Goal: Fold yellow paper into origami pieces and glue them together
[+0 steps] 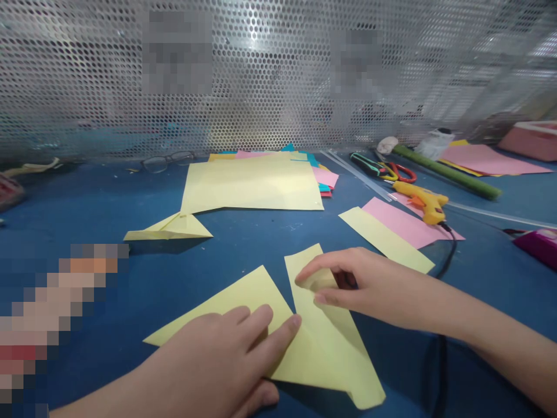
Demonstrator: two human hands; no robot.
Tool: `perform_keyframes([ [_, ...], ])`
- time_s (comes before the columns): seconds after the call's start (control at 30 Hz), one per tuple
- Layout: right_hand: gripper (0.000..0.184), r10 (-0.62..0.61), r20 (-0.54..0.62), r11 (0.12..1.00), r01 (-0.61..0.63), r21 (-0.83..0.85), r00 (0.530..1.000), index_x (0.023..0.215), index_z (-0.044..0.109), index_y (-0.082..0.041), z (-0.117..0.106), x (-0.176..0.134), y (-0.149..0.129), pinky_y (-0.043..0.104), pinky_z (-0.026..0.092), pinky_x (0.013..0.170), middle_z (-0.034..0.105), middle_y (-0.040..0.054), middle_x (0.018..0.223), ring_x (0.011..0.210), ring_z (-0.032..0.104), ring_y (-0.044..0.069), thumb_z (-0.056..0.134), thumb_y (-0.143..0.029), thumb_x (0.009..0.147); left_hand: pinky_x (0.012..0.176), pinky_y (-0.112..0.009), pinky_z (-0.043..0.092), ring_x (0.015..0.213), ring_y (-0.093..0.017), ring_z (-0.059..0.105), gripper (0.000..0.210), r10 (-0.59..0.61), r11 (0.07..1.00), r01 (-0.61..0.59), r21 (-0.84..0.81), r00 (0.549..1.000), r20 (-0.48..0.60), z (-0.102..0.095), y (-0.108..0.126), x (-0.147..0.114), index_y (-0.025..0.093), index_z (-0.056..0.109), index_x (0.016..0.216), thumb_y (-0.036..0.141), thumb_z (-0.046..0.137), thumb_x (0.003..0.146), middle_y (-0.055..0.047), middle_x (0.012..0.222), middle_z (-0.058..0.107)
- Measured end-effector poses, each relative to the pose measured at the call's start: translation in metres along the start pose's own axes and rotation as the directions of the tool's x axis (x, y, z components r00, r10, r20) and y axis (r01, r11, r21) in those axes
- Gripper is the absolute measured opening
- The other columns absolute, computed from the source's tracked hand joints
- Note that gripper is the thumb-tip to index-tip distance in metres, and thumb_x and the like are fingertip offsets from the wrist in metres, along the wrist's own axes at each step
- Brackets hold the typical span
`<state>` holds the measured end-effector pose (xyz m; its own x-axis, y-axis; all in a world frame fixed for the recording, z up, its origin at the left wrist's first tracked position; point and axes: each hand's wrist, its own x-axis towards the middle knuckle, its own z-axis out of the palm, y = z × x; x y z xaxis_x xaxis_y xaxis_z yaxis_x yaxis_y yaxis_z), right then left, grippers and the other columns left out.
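A folded pale yellow sheet of paper [256, 290] lies on the blue table in front of me, with a long strip-like part [331, 342] along its right side. Across the sheet's middle rests my left hand [235, 342], its index finger stretched out near the fold and its thumb by the lower edge. Over the strip's upper part is my right hand [361, 281], thumb and index finger apart, fingertips on or just above the paper. Whether the two parts are one piece is unclear. Beyond my left hand sits another folded yellow paper shape [169, 227].
A large yellow sheet [252, 184] covers coloured papers at the back. To the right lie a yellow strip [383, 239], pink paper [402, 223], a yellow glue gun [422, 200] with a black cord, scissors [394, 171] and a green stick [448, 173]. Glasses [167, 162] lie near the perforated panel.
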<state>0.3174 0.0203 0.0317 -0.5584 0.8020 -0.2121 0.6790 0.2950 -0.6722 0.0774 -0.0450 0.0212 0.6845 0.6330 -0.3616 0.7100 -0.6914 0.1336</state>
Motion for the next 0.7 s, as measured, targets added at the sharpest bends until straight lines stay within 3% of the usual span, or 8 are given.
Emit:
perform_keyframes([
  [0.1,0.026,-0.005,0.011,1.0,0.005,0.021,1.0,0.107,0.077,-0.029,-0.001,0.001,0.001,0.021,0.03,0.047,0.048,-0.0065,0.06,0.052,0.041,0.01,0.064,-0.016,0.088,0.074,-0.034,0.052,0.091,-0.026,0.069,0.059,0.041,0.999,-0.042,0.03,0.999,0.02,-0.004,0.003,0.003,0.025,0.039,0.153,0.027,0.055,0.097,-0.007,0.119,0.069],
  [0.2,0.024,0.0,0.059,1.0,-0.001,0.021,0.998,0.109,0.076,-0.029,-0.005,0.004,0.003,0.021,0.029,0.047,0.043,-0.0071,0.06,0.053,0.039,0.01,0.065,-0.02,0.089,0.067,-0.033,0.052,0.083,-0.025,0.069,0.06,0.1,0.994,-0.101,0.047,0.995,0.022,-0.006,0.003,0.002,0.024,0.043,0.151,0.027,0.061,0.094,-0.006,0.117,0.068],
  [0.37,0.027,0.035,0.159,0.999,-0.034,-0.006,0.987,0.115,0.071,-0.029,-0.014,0.003,0.002,0.021,0.036,0.051,0.05,-0.0065,0.066,0.058,0.049,0.011,0.07,-0.034,0.088,0.065,-0.029,0.053,0.078,-0.021,0.068,0.071,0.131,0.99,-0.128,0.062,0.99,-0.048,-0.001,-0.001,-0.004,0.023,0.032,0.155,0.043,0.065,0.096,-0.006,0.123,0.065],
  [0.5,0.022,0.135,0.326,0.985,-0.162,0.058,0.936,0.104,0.067,-0.024,-0.019,-0.001,-0.002,0.02,0.04,0.05,0.053,-0.008,0.063,0.053,0.058,0.011,0.072,-0.034,0.086,0.064,-0.028,0.054,0.084,-0.023,0.067,0.077,0.166,0.982,-0.158,0.104,0.983,-0.075,0.002,-0.002,-0.006,0.021,0.029,0.156,0.048,0.066,0.094,-0.007,0.122,0.064],
  [0.63,0.014,0.12,0.319,0.989,-0.143,0.05,0.94,0.093,0.067,-0.021,-0.022,0.0,-0.002,0.019,0.039,0.048,0.052,-0.0081,0.062,0.052,0.058,0.009,0.072,-0.03,0.084,0.061,-0.028,0.052,0.089,-0.025,0.066,0.083,0.187,0.976,-0.174,0.128,0.977,-0.101,0.004,-0.002,-0.007,0.025,0.028,0.156,0.048,0.072,0.089,-0.007,0.12,0.063],
  [0.7,0.012,0.127,0.321,0.987,-0.152,0.053,0.938,0.091,0.066,-0.02,-0.023,0.001,-0.001,0.018,0.04,0.048,0.054,-0.0077,0.06,0.051,0.058,0.009,0.071,-0.029,0.084,0.06,-0.028,0.051,0.086,-0.025,0.065,0.089,0.188,0.973,-0.167,0.158,0.973,-0.133,0.009,-0.003,-0.007,0.03,0.025,0.156,0.038,0.077,0.084,-0.006,0.12,0.062],
])
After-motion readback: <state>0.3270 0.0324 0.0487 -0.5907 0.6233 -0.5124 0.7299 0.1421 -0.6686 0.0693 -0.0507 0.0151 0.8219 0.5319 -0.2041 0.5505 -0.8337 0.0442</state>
